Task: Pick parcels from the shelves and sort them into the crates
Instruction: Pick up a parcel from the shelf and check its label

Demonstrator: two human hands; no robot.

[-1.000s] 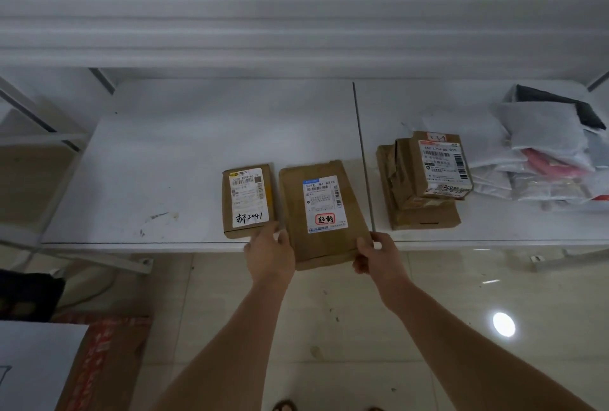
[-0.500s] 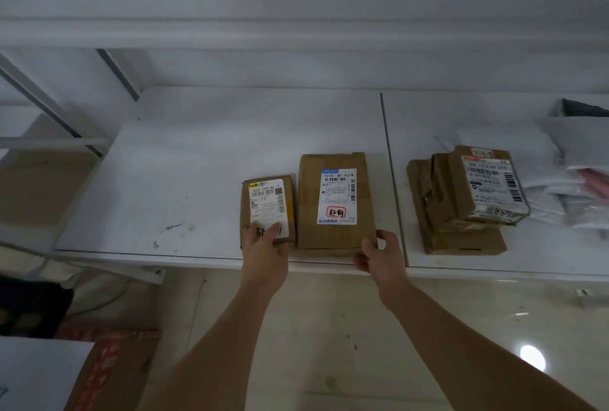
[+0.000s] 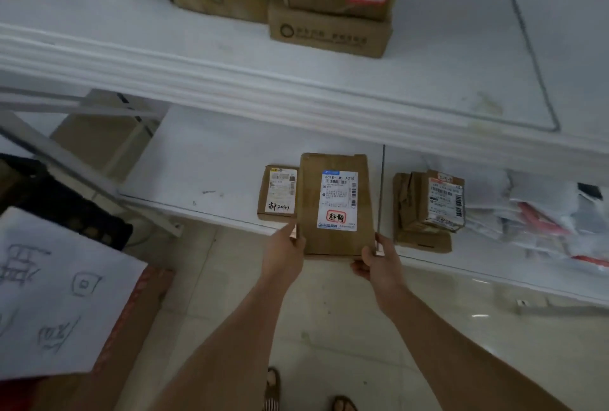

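Both hands hold the flat brown parcel by its near corners: the left hand grips the near-left corner, the right hand pinches the near-right one, fingers hidden beneath. The parcel is tilted, its near end out past the edge of the lower shelf; whether its far end touches the shelf I cannot tell. Held only at the corners, it could sag or slip out as it clears the edge. Its left side overlaps the small labelled parcel, so a careless pull may drag that one off the shelf. To the right, well apart, stands a stack of worn cartons, likely safe.
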